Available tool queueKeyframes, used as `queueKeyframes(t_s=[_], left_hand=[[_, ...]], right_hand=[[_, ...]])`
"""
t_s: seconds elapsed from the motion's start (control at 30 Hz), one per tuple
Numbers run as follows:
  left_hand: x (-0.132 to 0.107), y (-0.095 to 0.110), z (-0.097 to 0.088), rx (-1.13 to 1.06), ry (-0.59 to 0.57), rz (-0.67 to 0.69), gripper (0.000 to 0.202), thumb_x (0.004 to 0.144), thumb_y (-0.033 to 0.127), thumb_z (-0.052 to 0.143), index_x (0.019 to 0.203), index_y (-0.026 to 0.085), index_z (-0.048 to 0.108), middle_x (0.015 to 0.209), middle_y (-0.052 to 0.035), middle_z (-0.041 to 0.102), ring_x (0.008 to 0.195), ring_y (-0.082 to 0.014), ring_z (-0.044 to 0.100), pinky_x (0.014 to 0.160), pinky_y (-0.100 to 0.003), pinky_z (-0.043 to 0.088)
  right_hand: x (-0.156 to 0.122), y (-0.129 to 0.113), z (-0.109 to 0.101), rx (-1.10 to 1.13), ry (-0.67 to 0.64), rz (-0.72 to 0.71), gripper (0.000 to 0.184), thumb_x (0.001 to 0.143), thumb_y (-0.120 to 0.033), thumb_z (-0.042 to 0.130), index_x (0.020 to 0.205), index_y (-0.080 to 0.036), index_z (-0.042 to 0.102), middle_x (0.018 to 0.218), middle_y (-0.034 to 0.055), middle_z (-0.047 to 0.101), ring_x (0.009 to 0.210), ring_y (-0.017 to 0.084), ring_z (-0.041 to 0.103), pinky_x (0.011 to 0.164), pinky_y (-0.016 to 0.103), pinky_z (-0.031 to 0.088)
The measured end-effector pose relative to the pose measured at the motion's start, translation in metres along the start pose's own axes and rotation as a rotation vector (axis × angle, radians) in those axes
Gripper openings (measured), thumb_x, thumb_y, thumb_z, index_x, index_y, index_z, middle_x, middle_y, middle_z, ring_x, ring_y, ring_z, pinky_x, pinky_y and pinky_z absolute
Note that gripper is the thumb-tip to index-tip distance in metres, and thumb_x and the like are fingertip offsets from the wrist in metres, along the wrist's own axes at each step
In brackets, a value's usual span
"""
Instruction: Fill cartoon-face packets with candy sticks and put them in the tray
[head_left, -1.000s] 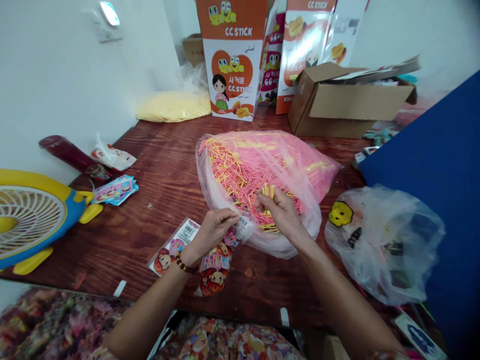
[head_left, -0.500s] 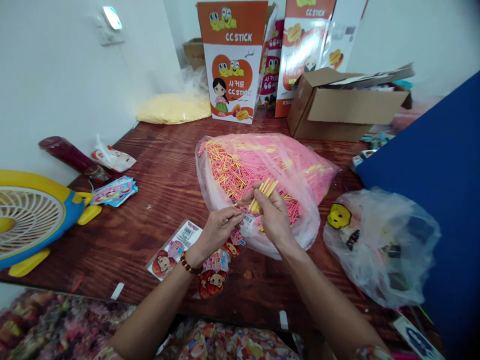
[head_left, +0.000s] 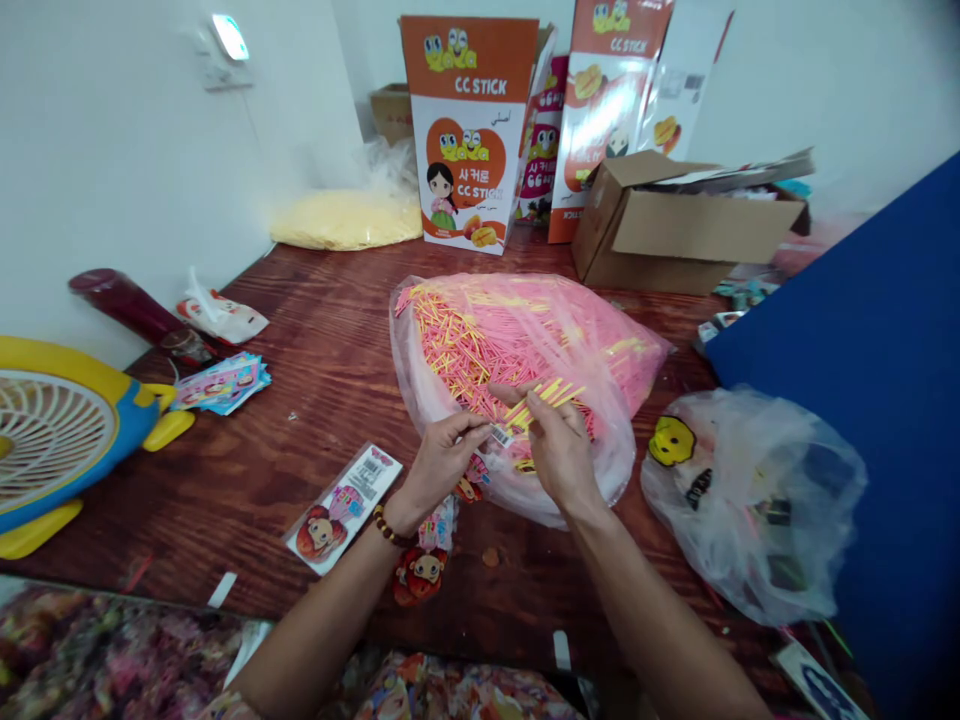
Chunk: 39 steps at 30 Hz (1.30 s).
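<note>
My right hand grips a small bundle of thin yellow and pink sticks, their ends fanned out past the fingers. Close beside it, my left hand pinches the edge of a small printed packet with a barcode and a red-haired cartoon figure. The sticks' lower ends are near the packet's edge; whether any are inside I cannot tell. Both hands are over the front of a clear plastic bag full of loose pink and yellow sticks. More printed packets lie under my left wrist.
A flat printed packet lies left of my left forearm. Blue-pink cards and a yellow-blue fan are farther left. A knotted plastic bag sits at right by a blue panel. Cartons and an opened box stand behind.
The sticks in my right hand have tilted to the right and spread apart more. My left hand stays by the packet. The whole view has shifted slightly.
</note>
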<state>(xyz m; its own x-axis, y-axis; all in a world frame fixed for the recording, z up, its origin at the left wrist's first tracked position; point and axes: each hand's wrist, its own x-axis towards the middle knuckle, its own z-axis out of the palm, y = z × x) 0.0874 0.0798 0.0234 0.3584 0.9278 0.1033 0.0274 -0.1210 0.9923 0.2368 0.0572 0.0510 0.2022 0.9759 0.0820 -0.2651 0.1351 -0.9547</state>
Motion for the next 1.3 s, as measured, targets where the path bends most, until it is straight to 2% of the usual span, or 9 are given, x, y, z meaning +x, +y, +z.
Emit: queueKeyframes(t_s=[0.17,0.37,0.5,0.63,0.87,1.03,1.3], left_hand=[[0.003,-0.004,0.005,-0.035,0.013,0.005,0.022,0.087,0.036,0.063,0.085,0.015,0.072,0.075,-0.0025,0.065,0.071,-0.0143,0.057,0.07,-0.025,0.045],[0.008,-0.012,0.008,-0.103,0.027,-0.005,0.022,0.084,0.036,0.067,0.087,0.016,0.074,0.082,-0.0039,0.07,0.077,-0.015,0.059,0.074,-0.026,0.046],[0.011,-0.011,0.013,-0.178,0.042,-0.033,0.023,0.08,0.037,0.071,0.086,0.015,0.074,0.082,-0.0037,0.07,0.077,-0.0145,0.059,0.074,-0.026,0.047],[0.015,-0.009,0.018,-0.263,0.055,-0.017,0.024,0.077,0.038,0.074,0.086,0.016,0.074,0.083,-0.0027,0.07,0.077,-0.0139,0.059,0.076,-0.027,0.048],[0.019,-0.007,0.017,-0.303,0.098,-0.014,0.026,0.074,0.04,0.078,0.085,0.016,0.075,0.08,-0.0028,0.072,0.074,-0.0134,0.06,0.074,-0.026,0.049],[0.018,-0.004,0.016,-0.332,0.113,0.017,0.025,0.075,0.039,0.078,0.083,0.016,0.076,0.079,-0.0021,0.071,0.073,-0.0129,0.06,0.074,-0.026,0.048],[0.017,-0.009,0.009,-0.323,0.137,0.049,0.022,0.081,0.037,0.072,0.081,0.015,0.075,0.071,-0.0002,0.066,0.068,-0.0111,0.054,0.067,-0.023,0.044]], right_hand=[[0.001,-0.006,-0.001,-0.086,-0.075,0.035,0.025,0.089,-0.039,0.059,0.097,-0.023,0.078,0.098,0.0023,0.077,0.111,0.024,0.066,0.107,0.043,0.045],[0.004,0.0,-0.01,-0.1,-0.134,0.022,0.028,0.087,-0.041,0.066,0.109,-0.025,0.073,0.121,0.0029,0.072,0.119,0.022,0.062,0.109,0.039,0.043],[0.009,0.001,-0.017,-0.113,-0.101,0.023,0.034,0.095,-0.047,0.053,0.111,-0.025,0.073,0.12,0.0038,0.073,0.121,0.021,0.061,0.113,0.04,0.038],[0.01,0.0,-0.016,-0.192,-0.16,0.038,0.032,0.092,-0.046,0.057,0.108,-0.024,0.075,0.117,0.0041,0.074,0.117,0.022,0.063,0.11,0.039,0.042],[0.012,0.0,-0.014,0.002,-0.086,0.02,0.038,0.093,-0.05,0.055,0.119,-0.026,0.07,0.119,0.0044,0.073,0.119,0.023,0.063,0.107,0.04,0.045],[0.012,-0.004,-0.01,-0.101,-0.161,0.032,0.044,0.094,-0.053,0.053,0.122,-0.024,0.069,0.123,0.0067,0.072,0.119,0.024,0.064,0.106,0.041,0.046],[0.012,-0.012,-0.004,-0.16,-0.165,-0.026,0.047,0.095,-0.056,0.049,0.126,-0.024,0.066,0.121,0.0066,0.073,0.117,0.024,0.065,0.106,0.042,0.045]])
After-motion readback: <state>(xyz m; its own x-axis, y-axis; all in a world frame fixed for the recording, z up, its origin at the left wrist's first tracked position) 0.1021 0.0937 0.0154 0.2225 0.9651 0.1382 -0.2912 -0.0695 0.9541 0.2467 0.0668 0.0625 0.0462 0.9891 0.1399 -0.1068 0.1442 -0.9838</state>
